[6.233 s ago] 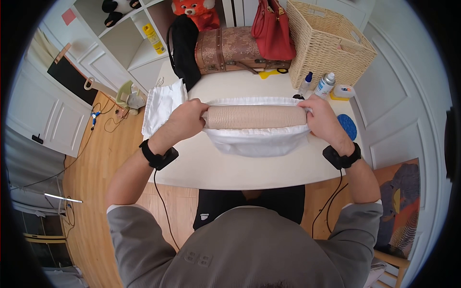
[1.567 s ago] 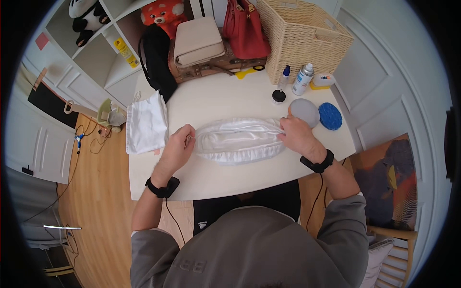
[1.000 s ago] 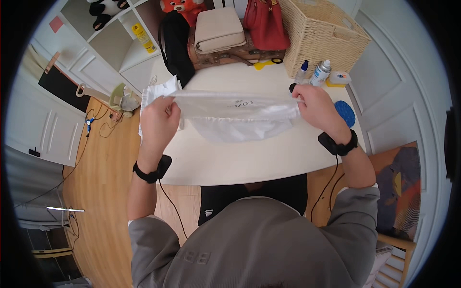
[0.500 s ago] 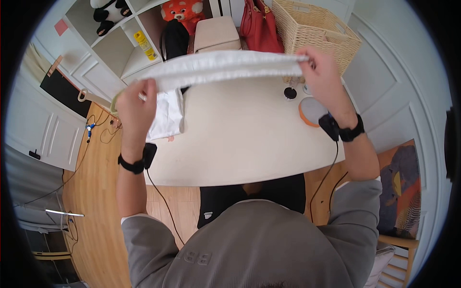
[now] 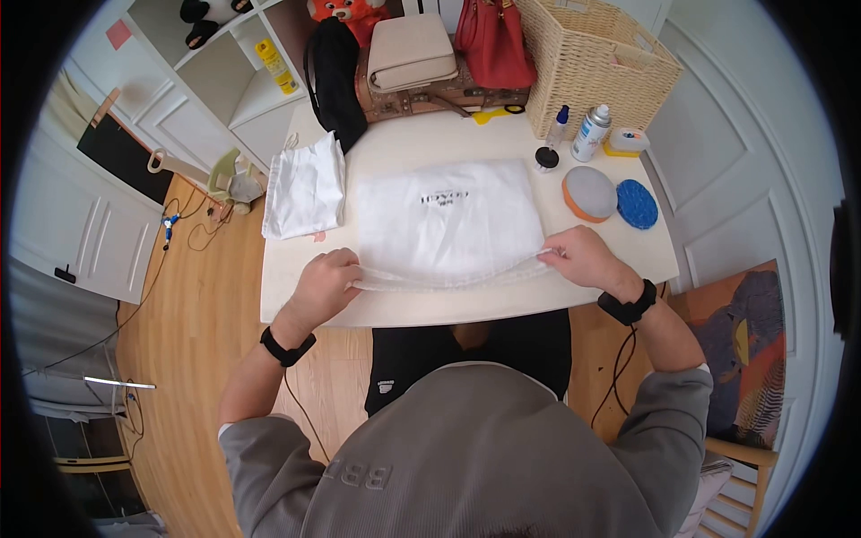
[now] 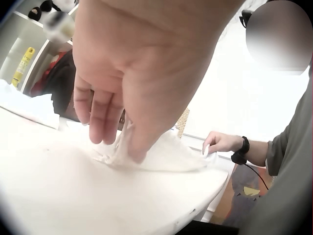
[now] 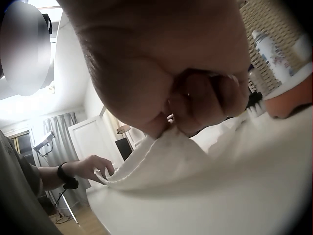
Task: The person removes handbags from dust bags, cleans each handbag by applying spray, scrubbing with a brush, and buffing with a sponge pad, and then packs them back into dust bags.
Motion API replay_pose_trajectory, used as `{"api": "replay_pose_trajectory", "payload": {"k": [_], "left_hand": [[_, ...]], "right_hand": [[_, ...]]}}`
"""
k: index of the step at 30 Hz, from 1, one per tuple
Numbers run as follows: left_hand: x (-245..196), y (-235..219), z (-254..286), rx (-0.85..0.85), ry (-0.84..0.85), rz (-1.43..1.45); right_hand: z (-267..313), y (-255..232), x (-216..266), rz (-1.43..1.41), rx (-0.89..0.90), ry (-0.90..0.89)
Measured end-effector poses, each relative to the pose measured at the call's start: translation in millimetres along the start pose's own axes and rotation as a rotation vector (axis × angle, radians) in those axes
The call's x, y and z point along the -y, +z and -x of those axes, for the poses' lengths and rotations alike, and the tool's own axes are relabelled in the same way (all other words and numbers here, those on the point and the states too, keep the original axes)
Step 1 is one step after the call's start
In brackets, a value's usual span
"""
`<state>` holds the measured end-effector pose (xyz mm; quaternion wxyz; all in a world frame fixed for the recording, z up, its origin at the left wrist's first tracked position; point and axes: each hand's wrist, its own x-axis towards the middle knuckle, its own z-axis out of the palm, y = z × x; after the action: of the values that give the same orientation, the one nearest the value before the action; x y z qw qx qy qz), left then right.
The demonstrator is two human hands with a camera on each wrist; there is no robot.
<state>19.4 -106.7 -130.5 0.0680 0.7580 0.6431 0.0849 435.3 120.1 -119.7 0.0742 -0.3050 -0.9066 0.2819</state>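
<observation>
A white cloth dust bag (image 5: 448,220) with dark printed lettering lies spread on the white table (image 5: 413,311), its gathered opening toward the person. My left hand (image 5: 325,285) pinches the left corner of that opening between thumb and fingers. At the right corner, my right hand (image 5: 583,257) grips the hem, and the right wrist view shows the cloth (image 7: 171,152) drawn up into the curled fingers. The near edge sags between the two hands. A beige flap handbag (image 5: 411,54) rests on top of a brown patterned trunk (image 5: 395,106) at the back.
A second white drawstring bag (image 5: 305,188) lies at the left. Along the right stand a spray can (image 5: 591,133), a small pump bottle (image 5: 557,125), a grey-orange round pad (image 5: 589,194) and a blue disc (image 5: 637,204). A wicker basket (image 5: 601,76) and red handbag (image 5: 495,45) are behind.
Earlier a beige item sat in the bag's mouth; the beige handbag then appears on the trunk. Both hands lifted the bag, swung it up and away, and it now lies flat nearer the person.
</observation>
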Motion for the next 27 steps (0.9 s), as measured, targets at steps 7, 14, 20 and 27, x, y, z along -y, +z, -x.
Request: {"api": "replay_pose_trajectory", "payload": {"k": [7, 14, 20, 27], "left_hand": [[10, -8, -9, -0.219, -0.033, 0.531], [32, -2, -52, -0.468, -0.242, 0.895], [64, 8, -102, -0.548, -0.454, 0.535], [40, 1, -106, -0.209, -0.593, 0.313]], "right_hand": [[7, -23, -4, 0.006, 0.227, -0.247], [-43, -18, -23, -0.507, -0.098, 0.003], [-95, -11, -17, -0.882, -0.325, 0.353], [-117, 6, -26, -0.368, -0.315, 0.407]]}}
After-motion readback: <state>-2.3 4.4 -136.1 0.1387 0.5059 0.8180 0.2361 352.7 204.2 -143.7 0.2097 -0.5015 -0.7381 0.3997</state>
